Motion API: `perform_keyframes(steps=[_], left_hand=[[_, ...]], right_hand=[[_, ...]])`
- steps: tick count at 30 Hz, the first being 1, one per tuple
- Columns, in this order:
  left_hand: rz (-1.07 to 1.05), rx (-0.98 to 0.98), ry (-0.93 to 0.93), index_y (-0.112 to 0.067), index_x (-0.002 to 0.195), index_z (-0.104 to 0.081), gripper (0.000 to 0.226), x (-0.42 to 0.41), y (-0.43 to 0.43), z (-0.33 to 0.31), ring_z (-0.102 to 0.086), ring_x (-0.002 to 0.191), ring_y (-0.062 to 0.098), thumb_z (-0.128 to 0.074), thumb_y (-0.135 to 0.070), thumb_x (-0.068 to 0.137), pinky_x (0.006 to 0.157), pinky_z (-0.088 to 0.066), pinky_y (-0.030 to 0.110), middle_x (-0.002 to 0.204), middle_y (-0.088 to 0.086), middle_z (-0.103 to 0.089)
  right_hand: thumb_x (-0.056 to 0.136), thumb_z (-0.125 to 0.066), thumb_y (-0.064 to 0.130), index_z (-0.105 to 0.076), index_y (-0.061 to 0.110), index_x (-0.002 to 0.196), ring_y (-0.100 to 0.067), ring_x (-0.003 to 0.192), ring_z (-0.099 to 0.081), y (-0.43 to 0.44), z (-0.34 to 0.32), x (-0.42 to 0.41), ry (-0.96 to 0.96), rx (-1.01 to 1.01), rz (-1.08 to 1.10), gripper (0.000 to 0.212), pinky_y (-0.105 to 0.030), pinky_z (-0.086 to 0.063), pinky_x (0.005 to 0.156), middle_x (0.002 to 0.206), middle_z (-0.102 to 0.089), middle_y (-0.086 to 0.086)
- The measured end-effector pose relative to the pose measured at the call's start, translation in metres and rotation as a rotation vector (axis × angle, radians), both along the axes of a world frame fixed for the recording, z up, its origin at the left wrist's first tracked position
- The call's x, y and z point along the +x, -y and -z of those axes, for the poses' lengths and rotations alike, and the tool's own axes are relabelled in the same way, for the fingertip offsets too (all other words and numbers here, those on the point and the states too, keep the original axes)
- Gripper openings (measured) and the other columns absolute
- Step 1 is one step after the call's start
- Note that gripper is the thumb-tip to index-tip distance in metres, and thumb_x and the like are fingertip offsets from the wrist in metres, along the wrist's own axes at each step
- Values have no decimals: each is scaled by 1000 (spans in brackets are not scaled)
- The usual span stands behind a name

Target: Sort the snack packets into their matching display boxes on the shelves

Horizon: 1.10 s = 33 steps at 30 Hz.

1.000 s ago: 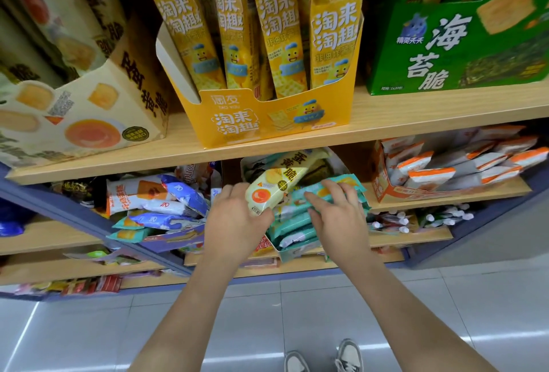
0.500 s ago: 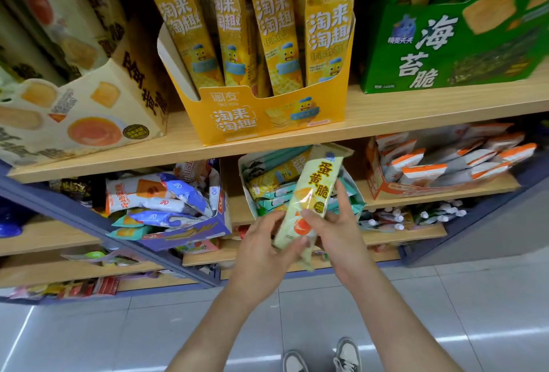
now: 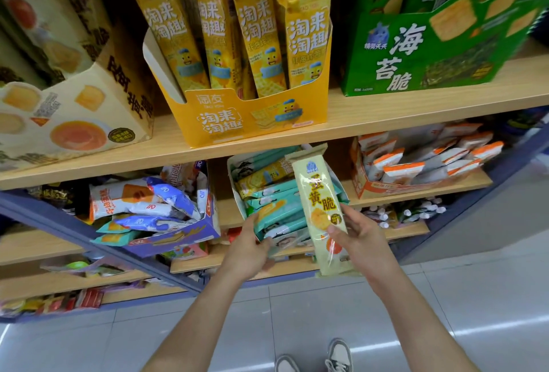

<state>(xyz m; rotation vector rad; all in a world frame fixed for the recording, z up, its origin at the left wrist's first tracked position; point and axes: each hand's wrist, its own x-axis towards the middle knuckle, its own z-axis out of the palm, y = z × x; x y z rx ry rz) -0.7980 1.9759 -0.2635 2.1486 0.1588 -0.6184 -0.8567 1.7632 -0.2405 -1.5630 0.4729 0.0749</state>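
Note:
A long pale-yellow snack packet [image 3: 322, 205] with an egg-yolk picture stands almost upright in front of the middle shelf. My right hand [image 3: 361, 242] grips its lower half from the right. My left hand [image 3: 248, 251] is off that packet, its fingers reaching to the teal packets [image 3: 276, 210] in a white display box [image 3: 236, 190] on the middle shelf. One yellow packet lies among the teal ones. A cream display box [image 3: 74, 122] with matching egg-yolk pictures stands on the top shelf at the left.
On the top shelf stand a yellow box [image 3: 252, 122] of tall yellow packets and a green seaweed box [image 3: 416, 66]. The middle shelf also holds a purple-blue box [image 3: 178, 238] of mixed packets and an orange box [image 3: 361, 175] of orange-white packets. Grey tiled floor lies below.
The pale-yellow packet was lifted out of the teal box and turned upright. My left hand let go of its lower end and moved left to the teal packets; my right hand keeps hold.

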Motion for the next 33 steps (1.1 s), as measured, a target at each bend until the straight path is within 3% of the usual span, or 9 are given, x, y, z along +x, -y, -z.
perform_keyframes(steps=[3, 8, 13, 19, 22, 25, 27, 30, 33], left_hand=[[-7, 135, 129, -31, 148, -28, 58, 15, -6, -1, -68, 93, 19, -55, -23, 98, 80, -57, 40, 122, 4, -64], [128, 459, 397, -24, 145, -38, 52, 12, -2, -42, -63, 99, 24, -55, -22, 96, 76, -51, 34, 124, 7, -60], [214, -578, 155, -30, 135, -44, 69, -26, 2, -107, -59, 116, 6, -79, -36, 76, 94, -52, 29, 130, -9, -61], [-72, -379, 501, -34, 105, -58, 34, -43, 5, -155, -64, 95, -7, -77, -36, 76, 80, -53, 17, 102, -17, -71], [-136, -325, 668, -35, 97, -58, 26, -43, -6, -180, -63, 90, -10, -76, -26, 81, 76, -52, 14, 94, -29, -69], [-209, -385, 744, -30, 99, -61, 28, -44, -17, -204, -66, 88, -7, -78, -21, 79, 77, -53, 15, 94, -27, -70], [-235, -402, 751, -29, 103, -61, 31, -43, -25, -216, -67, 90, -4, -78, -22, 78, 80, -54, 22, 96, -23, -72], [-161, -317, 761, -34, 106, -61, 31, -39, -37, -232, -66, 93, -3, -73, -39, 78, 80, -53, 22, 99, -24, -71], [-194, -216, 847, -30, 110, -66, 38, -24, -66, -245, -66, 93, 1, -61, -58, 86, 81, -52, 26, 98, -15, -72]], right_hand=[[85, -70, -4, -62, 35, 116, -14, 102, -69, 7, -2, -5, -50, -64, -73, 50, -40, -58, 86, 112, -72, 6], [82, -70, -9, -60, 26, 121, -11, 103, -69, 16, -20, -12, -78, -57, -204, 53, -41, -58, 87, 109, -74, 6], [80, -66, -15, -60, 17, 122, -18, 101, -70, 18, -55, -11, 23, -8, -367, 53, -31, -56, 71, 109, -74, -7], [86, -70, -2, -56, 36, 132, -2, 109, -64, -13, -117, -2, 140, -146, -513, 61, -30, -56, 90, 125, -67, 14], [81, -79, 30, -29, 56, 145, 17, 133, -30, -36, -145, 2, 285, -379, -496, 85, -29, -30, 115, 149, -33, 32], [77, -80, 42, 3, 54, 151, 16, 127, -27, -71, -169, 3, 416, -582, -475, 112, -6, -17, 103, 148, -28, 33], [77, -78, 47, 9, 53, 150, 9, 127, -42, -91, -173, 9, 530, -613, -452, 113, -3, -30, 98, 146, -38, 30], [78, -73, 49, -4, 55, 148, 3, 110, -58, -107, -179, 17, 587, -563, -385, 98, -17, -48, 85, 122, -58, 29], [71, -78, 50, -32, 61, 128, 11, 97, -57, -109, -187, 30, 576, -417, -380, 74, -9, -44, 73, 101, -59, 38]])
